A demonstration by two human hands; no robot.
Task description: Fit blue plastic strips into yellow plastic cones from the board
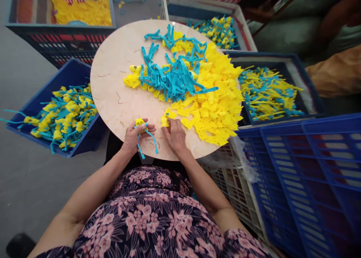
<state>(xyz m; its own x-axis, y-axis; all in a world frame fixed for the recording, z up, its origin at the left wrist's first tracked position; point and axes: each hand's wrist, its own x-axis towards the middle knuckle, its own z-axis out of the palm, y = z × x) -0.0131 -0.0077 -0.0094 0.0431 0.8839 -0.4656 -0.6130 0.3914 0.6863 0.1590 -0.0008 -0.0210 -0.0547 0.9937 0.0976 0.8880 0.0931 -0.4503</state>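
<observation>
Near the front edge of the round wooden table [108,94], my left hand [131,138] holds a yellow plastic piece with blue legs [154,142]; two thin blue strips dangle from it. To its right, the fingers of my right hand [177,138] close on a small yellow plastic piece [164,121] at the tabletop, partly hidden by the fingers. A large heap of yellow plastic pieces [221,103] covers the table's right side. Beyond my hands lies a tangled pile of blue plastic strips [176,79], with some yellow pieces among them.
A blue crate [84,141] of joined yellow-and-blue pieces stands left. Another crate [70,26] at the back left holds yellow pieces. More filled crates sit behind [248,36] and right [310,100]. Large blue crates [304,167] flank my right arm. A person's arm [335,75] shows far right.
</observation>
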